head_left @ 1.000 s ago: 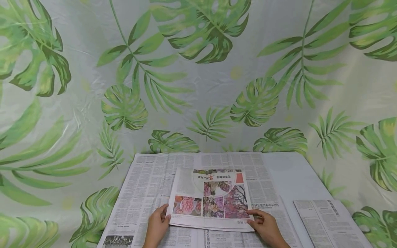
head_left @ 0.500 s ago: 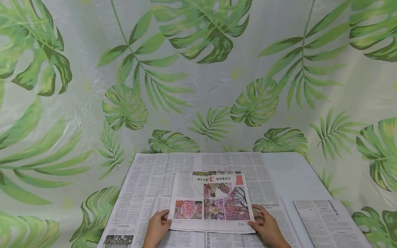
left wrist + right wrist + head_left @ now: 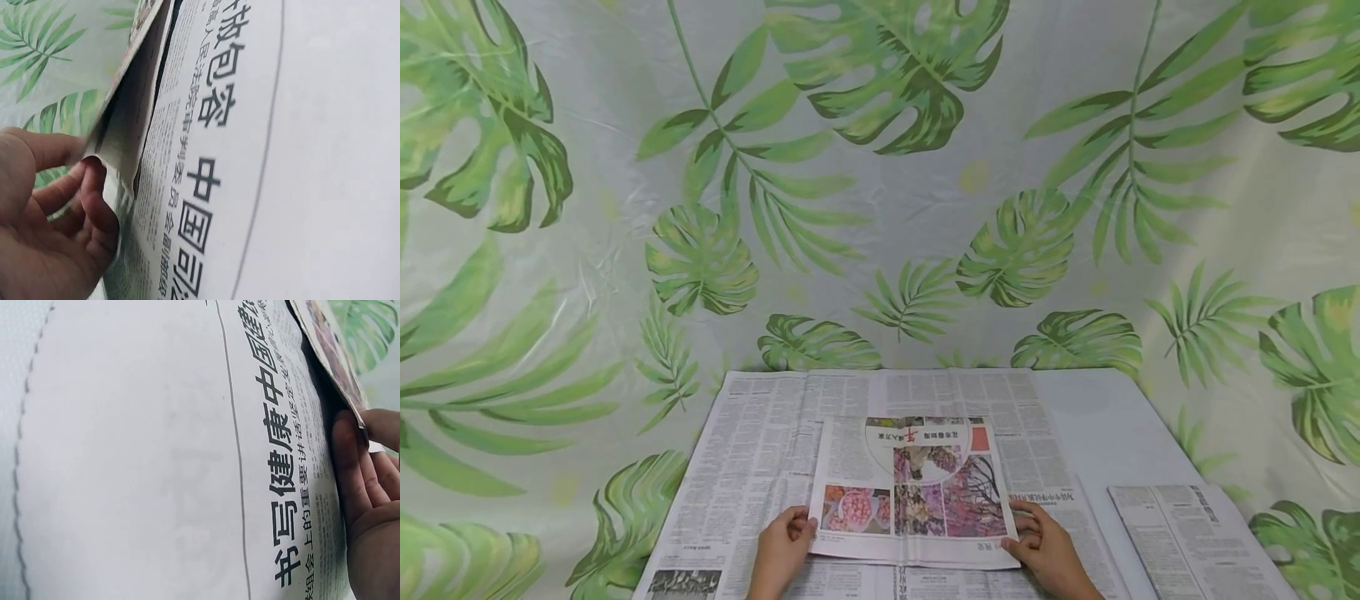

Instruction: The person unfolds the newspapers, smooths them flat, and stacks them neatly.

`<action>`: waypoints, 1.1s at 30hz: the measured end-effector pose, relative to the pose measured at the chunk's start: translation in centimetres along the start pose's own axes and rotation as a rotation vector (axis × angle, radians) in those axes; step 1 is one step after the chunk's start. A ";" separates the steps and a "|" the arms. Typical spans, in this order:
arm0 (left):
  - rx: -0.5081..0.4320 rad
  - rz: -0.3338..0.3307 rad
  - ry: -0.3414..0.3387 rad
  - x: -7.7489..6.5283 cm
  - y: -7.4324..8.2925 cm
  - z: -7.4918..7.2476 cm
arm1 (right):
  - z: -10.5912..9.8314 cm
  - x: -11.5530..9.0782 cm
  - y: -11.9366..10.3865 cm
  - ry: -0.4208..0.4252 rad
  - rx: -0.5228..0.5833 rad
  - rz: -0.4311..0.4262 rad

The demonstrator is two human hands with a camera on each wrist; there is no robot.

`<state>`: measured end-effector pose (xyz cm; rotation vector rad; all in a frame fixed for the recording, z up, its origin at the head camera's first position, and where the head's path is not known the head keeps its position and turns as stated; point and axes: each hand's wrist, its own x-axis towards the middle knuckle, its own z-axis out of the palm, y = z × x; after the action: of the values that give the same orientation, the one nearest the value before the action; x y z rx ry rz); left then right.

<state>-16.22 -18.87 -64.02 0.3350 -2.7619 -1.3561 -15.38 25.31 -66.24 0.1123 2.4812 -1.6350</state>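
Note:
A folded newspaper (image 3: 917,492) with colour photos of flowers lies over the spread newspaper sheets, its print upside down to me. My left hand (image 3: 784,546) pinches its near left corner between thumb and curled fingers. At the near right corner my right hand (image 3: 1041,546) does the same. In the left wrist view the fingers (image 3: 94,206) sit under the paper's edge with the thumb above. The right wrist view has the paper's edge (image 3: 350,403) between thumb and fingers, raised a little off the sheet below.
Spread newspaper sheets (image 3: 760,450) cover most of the white table (image 3: 1097,417). Another folded newspaper (image 3: 1195,533) lies at the right edge. A leaf-patterned curtain (image 3: 880,208) hangs behind and around the table.
The folded newspaper has shifted slightly toward me. The right fingers, earlier lying on top of its edge, have moved to its side and under it. The left hand has barely moved.

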 end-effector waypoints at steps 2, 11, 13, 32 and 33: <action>-0.017 0.019 -0.019 0.0 -0.2 -0.2 | -0.1 -0.2 0.0 0.000 -0.004 0.011; -0.086 0.125 -0.220 0.1 -1.7 -1.0 | -0.9 -1.0 0.2 -0.004 -0.043 0.044; -0.076 0.130 -0.261 0.2 -2.0 -1.0 | -1.2 -1.1 0.5 -0.025 -0.035 0.047; -0.144 0.263 -0.191 0.7 -2.1 -0.6 | -2.1 -1.8 1.1 -0.107 0.072 0.031; -0.157 0.253 -0.177 0.6 -2.1 -0.5 | -2.1 -1.8 1.1 -0.101 0.090 0.031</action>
<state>-16.38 -20.63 -65.39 -0.1445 -2.6883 -1.5877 -13.64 27.75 -66.06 0.0773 2.3213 -1.6956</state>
